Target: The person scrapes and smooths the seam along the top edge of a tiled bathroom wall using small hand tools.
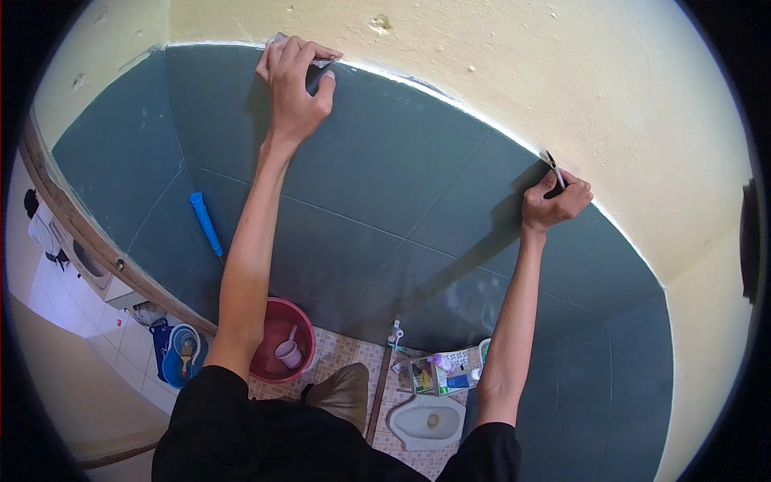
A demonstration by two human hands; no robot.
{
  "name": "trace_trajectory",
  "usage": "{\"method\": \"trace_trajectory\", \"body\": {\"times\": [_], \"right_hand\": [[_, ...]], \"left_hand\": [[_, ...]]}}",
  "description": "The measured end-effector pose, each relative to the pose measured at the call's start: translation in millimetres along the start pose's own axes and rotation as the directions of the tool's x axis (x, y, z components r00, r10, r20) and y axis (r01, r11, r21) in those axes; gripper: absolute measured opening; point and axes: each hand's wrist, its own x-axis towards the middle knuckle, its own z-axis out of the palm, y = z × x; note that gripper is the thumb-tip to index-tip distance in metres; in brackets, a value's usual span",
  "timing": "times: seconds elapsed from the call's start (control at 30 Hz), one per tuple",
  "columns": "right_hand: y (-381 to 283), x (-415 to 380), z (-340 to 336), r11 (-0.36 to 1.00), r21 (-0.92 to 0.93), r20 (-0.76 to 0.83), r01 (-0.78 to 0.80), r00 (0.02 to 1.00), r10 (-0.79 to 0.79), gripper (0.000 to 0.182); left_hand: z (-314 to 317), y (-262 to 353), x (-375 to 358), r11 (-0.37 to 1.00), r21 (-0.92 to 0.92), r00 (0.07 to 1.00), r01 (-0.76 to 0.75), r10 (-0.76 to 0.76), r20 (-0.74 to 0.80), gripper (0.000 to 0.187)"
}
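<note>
My left hand (295,84) is raised to the top edge of the dark green tiles (353,161). Its fingers are bent over a thin greyish piece (323,62), which looks like a scrap of sheet or cloth; most of it is hidden under the fingers. Farther right along the same edge, my right hand (556,201) is closed around a slim tool (555,167) with a dark tip and a pale shaft. The tool's tip is up by the white line (466,108) where tile meets cream wall. What kind of tool it is cannot be made out.
Below stand a red tub (281,307) with a pink dipper (289,350), a squat toilet (426,422), a basket of bottles (438,377) and a tap (395,331). A blue-handled tool (206,223) leans at the left, near a blue bucket (170,361) with a brush.
</note>
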Motion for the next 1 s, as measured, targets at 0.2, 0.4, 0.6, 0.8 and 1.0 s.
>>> {"method": "trace_trajectory", "body": {"times": [0.2, 0.4, 0.6, 0.8, 1.0], "right_hand": [[0.5, -0.6, 0.5, 1.000, -0.007, 0.004, 0.001, 1.000, 0.000, 0.040], [-0.1, -0.4, 0.5, 1.000, -0.014, -0.002, -0.002, 1.000, 0.002, 0.041], [-0.5, 0.4, 0.6, 1.000, 0.000, -0.004, -0.002, 1.000, 0.003, 0.041], [-0.9, 0.2, -0.1, 1.000, -0.008, 0.003, -0.009, 1.000, 0.009, 0.040], [-0.9, 0.9, -0.1, 1.000, 0.004, -0.001, -0.002, 1.000, 0.002, 0.038]], "left_hand": [[0.5, 0.7, -0.2, 1.000, 0.010, 1.000, 0.020, -0.020, 0.006, 0.021], [1.1, -1.2, 0.1, 0.999, -0.014, 0.999, 0.043, -0.042, 0.017, 0.022], [3.6, -2.4, 1.0, 1.000, -0.012, 0.999, -0.007, 0.006, -0.039, 0.022], [3.6, -1.8, 1.3, 0.999, -0.040, 0.999, 0.004, -0.006, -0.039, 0.026], [-1.2, 1.6, 0.0, 1.000, 0.000, 0.999, 0.028, -0.028, 0.023, 0.026]]}}
